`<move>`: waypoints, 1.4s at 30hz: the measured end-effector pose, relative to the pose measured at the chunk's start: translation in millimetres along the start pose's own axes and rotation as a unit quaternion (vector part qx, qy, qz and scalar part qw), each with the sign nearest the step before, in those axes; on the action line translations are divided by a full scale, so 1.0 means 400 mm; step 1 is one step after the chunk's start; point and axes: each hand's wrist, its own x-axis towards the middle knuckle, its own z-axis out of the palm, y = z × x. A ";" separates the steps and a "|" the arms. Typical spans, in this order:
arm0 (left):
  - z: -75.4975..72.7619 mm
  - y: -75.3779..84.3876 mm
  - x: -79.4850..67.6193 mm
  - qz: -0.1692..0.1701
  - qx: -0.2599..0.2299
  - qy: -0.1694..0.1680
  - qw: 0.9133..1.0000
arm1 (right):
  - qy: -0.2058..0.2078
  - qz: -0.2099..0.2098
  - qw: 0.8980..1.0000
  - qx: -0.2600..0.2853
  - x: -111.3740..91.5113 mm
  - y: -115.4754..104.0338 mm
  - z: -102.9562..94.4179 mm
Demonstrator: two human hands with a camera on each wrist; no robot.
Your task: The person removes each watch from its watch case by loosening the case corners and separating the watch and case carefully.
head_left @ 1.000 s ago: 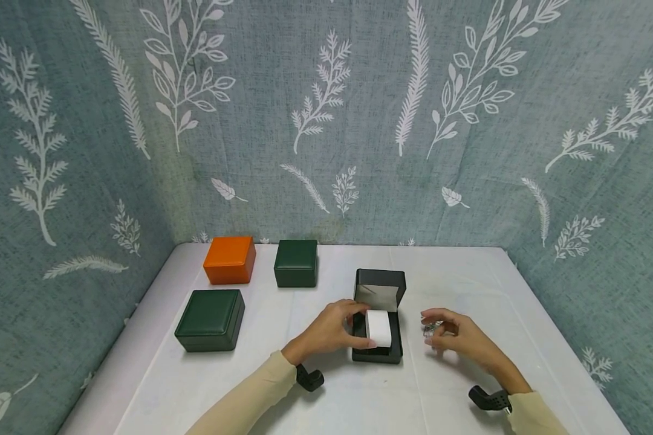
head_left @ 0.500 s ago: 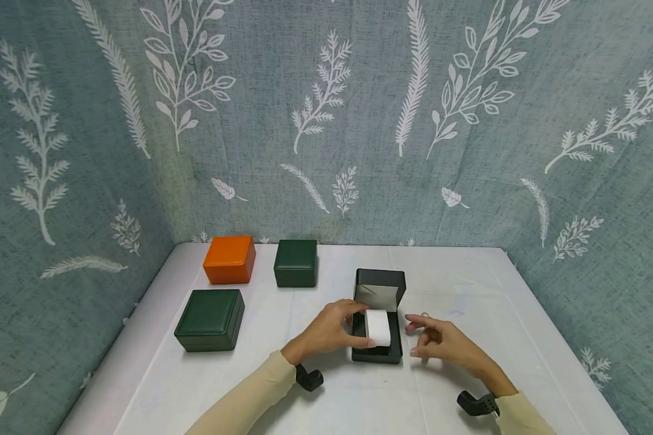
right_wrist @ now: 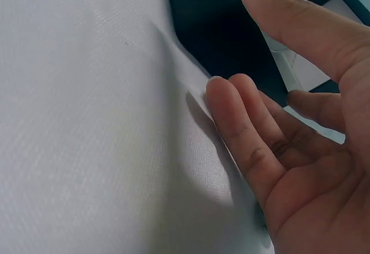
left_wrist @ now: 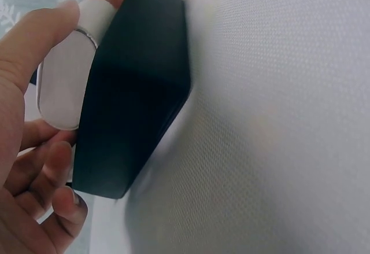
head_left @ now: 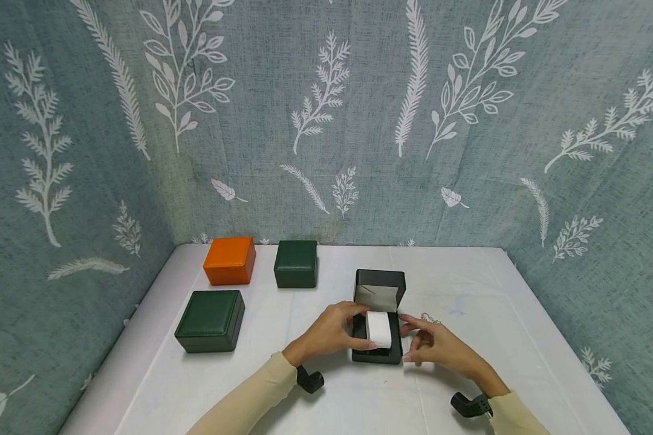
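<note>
A black box stands on the table with its lid raised. A white watch cushion sits inside it. My left hand holds the cushion from the left, thumb and fingers on opposite ends; the left wrist view shows the thumb over the white cushion. On the box's right side is my right hand, its thumb and forefinger at the box wall, other fingers loosely bent. The right wrist view shows nothing between those fingers. A silvery chain-like piece lies just behind the right hand, partly hidden by it.
To the left stand a shut orange box and two shut green boxes, one at the back and one nearer. A white cloth covers the table. Patterned fabric walls close off the back and sides.
My right hand has let go of the silvery chain-like piece on the table and moved left to the black box. My left hand has stayed at the cushion.
</note>
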 end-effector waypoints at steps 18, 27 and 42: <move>0.006 -0.011 0.001 0.000 0.003 -0.019 1.000 | -0.002 0.027 1.000 -0.015 0.014 0.010 0.001; 0.004 -0.009 -0.003 -0.006 -0.006 0.002 1.000 | -0.004 0.031 0.999 -0.020 0.020 0.011 0.001; 0.009 -0.013 -0.001 -0.002 -0.007 0.001 1.000 | 0.015 0.028 0.999 -0.013 0.016 0.002 0.006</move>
